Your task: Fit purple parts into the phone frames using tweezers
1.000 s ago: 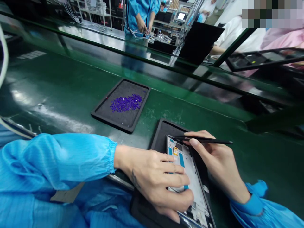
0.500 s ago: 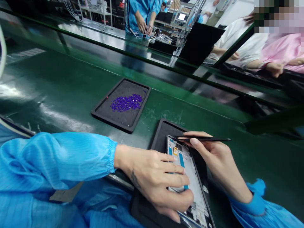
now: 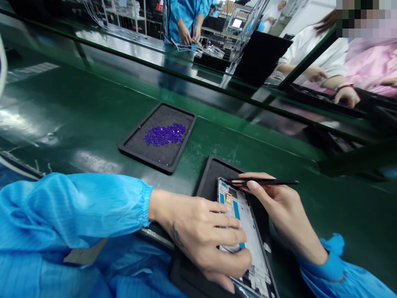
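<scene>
A white phone frame (image 3: 248,231) with blue strips lies in a black tray (image 3: 214,174) at the near edge of the green belt. My left hand (image 3: 204,236) lies across the frame with its fingers pressed down on it, thumb curled under the near side. My right hand (image 3: 282,211) pinches black tweezers (image 3: 263,181) whose tips point left over the frame's top end, by a small orange part (image 3: 228,198).
A second black tray (image 3: 136,142) holding several tiny purple parts (image 3: 164,135) sits further out on the green belt (image 3: 77,111). Beyond a rail, a person in blue (image 3: 186,20) handles cables; people in white and pink sit at the right.
My hands and the tweezers have barely moved. The people in the background on the right have shifted their arms.
</scene>
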A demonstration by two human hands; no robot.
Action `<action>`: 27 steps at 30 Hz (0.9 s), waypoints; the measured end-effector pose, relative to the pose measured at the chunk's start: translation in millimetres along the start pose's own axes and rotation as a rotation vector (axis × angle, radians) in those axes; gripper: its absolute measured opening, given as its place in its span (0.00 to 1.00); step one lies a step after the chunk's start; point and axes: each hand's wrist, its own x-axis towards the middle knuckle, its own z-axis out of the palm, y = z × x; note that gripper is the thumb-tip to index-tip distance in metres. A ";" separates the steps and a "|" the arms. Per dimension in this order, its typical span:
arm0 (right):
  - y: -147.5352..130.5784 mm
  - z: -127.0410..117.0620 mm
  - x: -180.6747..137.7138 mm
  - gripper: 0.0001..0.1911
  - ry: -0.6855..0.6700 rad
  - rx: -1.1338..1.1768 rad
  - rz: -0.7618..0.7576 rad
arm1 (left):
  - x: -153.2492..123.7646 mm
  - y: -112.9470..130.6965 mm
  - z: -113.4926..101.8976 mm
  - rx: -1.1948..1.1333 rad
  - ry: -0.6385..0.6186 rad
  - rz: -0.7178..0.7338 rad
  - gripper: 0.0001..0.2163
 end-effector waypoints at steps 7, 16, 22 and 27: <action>-1.7 -0.1 0.4 0.16 -0.007 0.001 -0.005 | -3.6 0.8 1.6 0.035 -0.025 0.022 0.33; -3.3 -0.5 -0.2 0.16 -0.002 0.010 -0.003 | -6.1 1.9 0.8 0.006 -0.026 0.013 0.34; -0.8 -1.5 0.1 0.16 -0.012 -0.069 -0.069 | -6.4 2.1 1.1 -0.008 -0.019 0.007 0.32; -3.5 -0.3 0.1 0.15 -0.004 -0.089 -0.090 | -6.4 1.4 0.0 0.006 -0.031 0.022 0.33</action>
